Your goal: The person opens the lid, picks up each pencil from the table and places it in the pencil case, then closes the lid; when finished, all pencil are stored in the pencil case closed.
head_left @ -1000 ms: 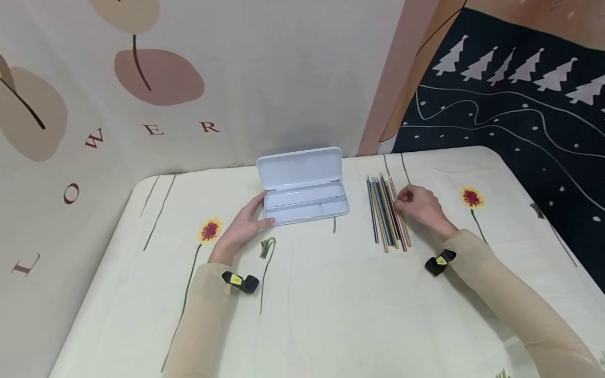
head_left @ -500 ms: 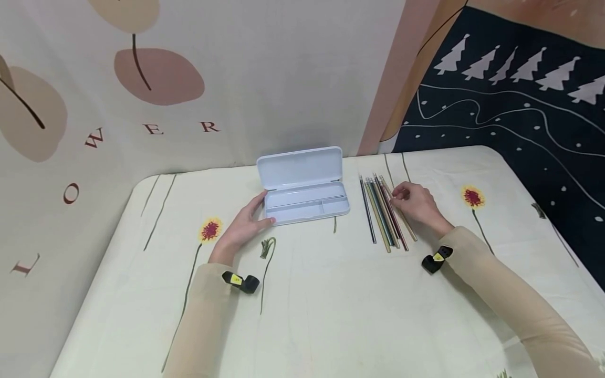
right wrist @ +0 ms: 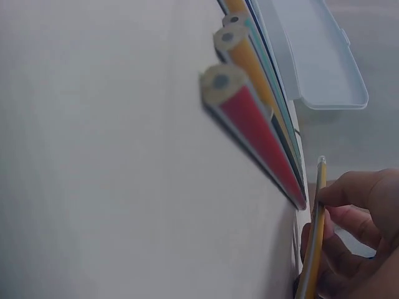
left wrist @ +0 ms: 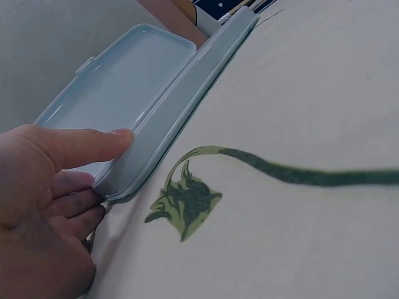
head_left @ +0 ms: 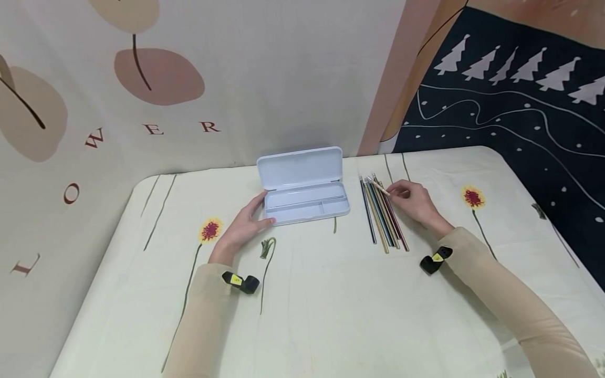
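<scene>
A light blue pencil case (head_left: 300, 167) stands with its lid raised, its divided tray facing up. My left hand (head_left: 241, 228) holds the case's left end, thumb on the front edge and fingers round the side, as the left wrist view shows. To the right of the case, several pencils (head_left: 384, 220) lie side by side. Over their right side, my right hand (head_left: 416, 203) pinches a yellow pencil (right wrist: 317, 237) between thumb and fingers, lifted and tilted. In the right wrist view a red pencil (right wrist: 262, 137) lies nearest among those on the table.
A white cloth with printed flowers covers the table (head_left: 321, 304). Behind it hangs a pale printed curtain (head_left: 283, 79), close to the case's lid. On the right is a dark cloth with white trees (head_left: 501, 105). Each wrist carries a small black camera (head_left: 432, 261).
My right hand has drawn the yellow pencil off the right side of the row and raised it at a tilt. The remaining pencils shifted slightly left. My left hand stays on the case.
</scene>
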Demonstrator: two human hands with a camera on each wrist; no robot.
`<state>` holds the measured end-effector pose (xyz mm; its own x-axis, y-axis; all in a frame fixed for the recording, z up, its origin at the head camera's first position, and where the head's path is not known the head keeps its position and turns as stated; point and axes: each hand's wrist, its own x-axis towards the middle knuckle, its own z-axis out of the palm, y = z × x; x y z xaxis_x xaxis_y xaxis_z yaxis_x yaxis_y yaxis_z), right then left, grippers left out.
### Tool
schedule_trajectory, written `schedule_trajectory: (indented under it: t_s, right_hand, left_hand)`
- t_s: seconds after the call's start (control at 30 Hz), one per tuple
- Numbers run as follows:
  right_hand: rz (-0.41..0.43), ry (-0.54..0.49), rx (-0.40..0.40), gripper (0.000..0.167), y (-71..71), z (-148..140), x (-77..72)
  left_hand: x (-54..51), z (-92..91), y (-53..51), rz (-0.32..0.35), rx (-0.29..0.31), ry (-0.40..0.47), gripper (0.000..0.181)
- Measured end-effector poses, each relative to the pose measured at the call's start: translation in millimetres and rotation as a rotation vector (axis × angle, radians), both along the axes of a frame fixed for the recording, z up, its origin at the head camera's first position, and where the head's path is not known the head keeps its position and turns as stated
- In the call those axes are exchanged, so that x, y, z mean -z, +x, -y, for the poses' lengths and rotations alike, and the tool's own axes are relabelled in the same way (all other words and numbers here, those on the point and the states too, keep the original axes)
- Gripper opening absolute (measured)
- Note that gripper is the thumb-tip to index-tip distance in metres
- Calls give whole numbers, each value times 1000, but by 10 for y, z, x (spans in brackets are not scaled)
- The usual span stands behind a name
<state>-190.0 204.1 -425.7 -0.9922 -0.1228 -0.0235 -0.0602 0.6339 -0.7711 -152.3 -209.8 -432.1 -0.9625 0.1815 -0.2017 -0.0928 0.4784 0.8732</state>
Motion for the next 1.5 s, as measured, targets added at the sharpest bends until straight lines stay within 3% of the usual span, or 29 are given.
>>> schedule_trajectory:
  t_s: [0.3, 0.6, 0.87, 1.2, 1.5]
  right_hand:
    - [-18, -10, -50, 21, -37, 82, -9]
    - [-76, -70, -134, 19, -79, 202, -11]
    - [-67, -66, -181, 20, -104, 349, -55]
    - [-85, -117, -301, 18, -163, 543, -78]
    - [-97, -123, -348, 14, -200, 732, -33]
  left_hand:
    - [38, 22, -4, -1, -3, -20, 80]
    - [5, 13, 19, 3, -5, -20, 80]
    - [15, 12, 13, -3, -5, -25, 80]
    - [26, 13, 5, -13, 4, -14, 81]
    - [25, 9, -3, 3, -10, -6, 80]
